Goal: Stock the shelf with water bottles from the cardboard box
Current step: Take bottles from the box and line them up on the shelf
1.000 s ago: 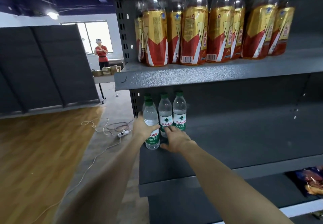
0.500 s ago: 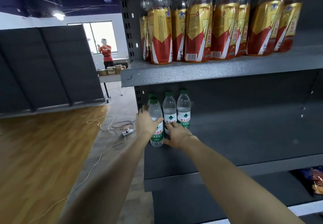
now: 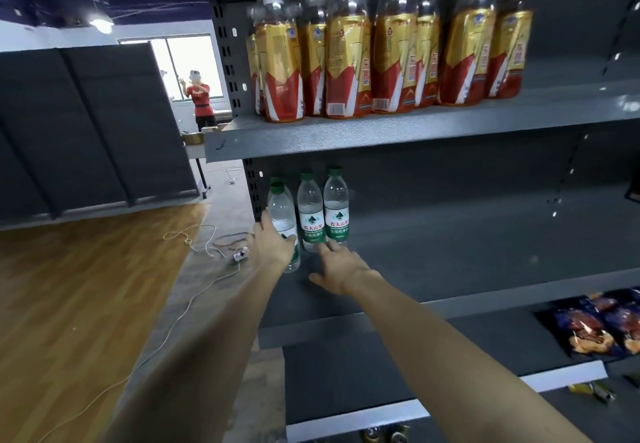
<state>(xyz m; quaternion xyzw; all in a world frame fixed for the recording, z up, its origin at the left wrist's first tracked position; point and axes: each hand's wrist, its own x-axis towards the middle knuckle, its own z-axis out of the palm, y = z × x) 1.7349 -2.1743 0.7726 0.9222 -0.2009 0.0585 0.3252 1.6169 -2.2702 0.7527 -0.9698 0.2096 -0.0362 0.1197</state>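
Note:
Several clear water bottles with green caps and green labels stand at the left end of the dark grey middle shelf (image 3: 450,235). My left hand (image 3: 273,247) grips the front-left water bottle (image 3: 282,209) around its lower half, and the bottle stands upright on the shelf. Another bottle's cap (image 3: 277,178) shows just behind it. My right hand (image 3: 341,269) lies flat and low over the shelf with straight fingers. Its fingertips are at the base of the middle bottle (image 3: 310,214). A third bottle (image 3: 336,205) stands to the right. The cardboard box is out of view.
The upper shelf holds several red-and-gold drink bottles (image 3: 346,62). Snack packets (image 3: 602,325) lie on the lower shelf at the right. A white cable and power strip (image 3: 239,255) lie on the floor left of the rack. A person in red (image 3: 201,96) stands far back beside dark panels (image 3: 86,124).
My left hand has kept its hold and the front-left bottle now stands a little closer to the others. My right hand has stayed by the middle bottle's base. The view has shifted slightly.

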